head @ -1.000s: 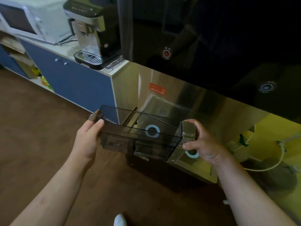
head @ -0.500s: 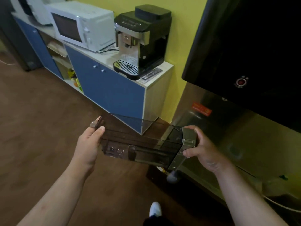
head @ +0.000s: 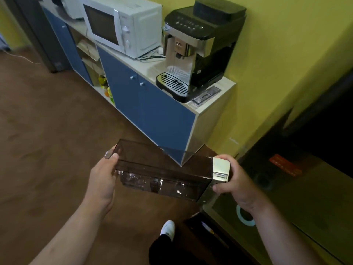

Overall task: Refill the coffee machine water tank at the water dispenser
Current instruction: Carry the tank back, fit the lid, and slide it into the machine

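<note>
While both hands carry it, the water tank (head: pixel 164 171) hangs level above the brown floor (head: pixel 47 140).

Head view: the left hand (head: pixel 102 180) grips the tank's left end, fingers (head: pixel 108 154) curled tight over its far rim, thumb on the near wall. The right hand (head: pixel 236 183) holds the right end by the silver front panel (head: pixel 220 170), fingers closed around it. The tank is smoky and transparent, long side across the frame; a little water glints at its bottom. The coffee machine (head: pixel 198 46) stands on the counter (head: pixel 212 98) beyond, well apart from the tank, with a white microwave (head: pixel 124 25) to its left. The dark water dispenser (head: pixel 298 188) fills the lower right, near the right hand. A white shoe (head: pixel 168 229) shows below.
</note>
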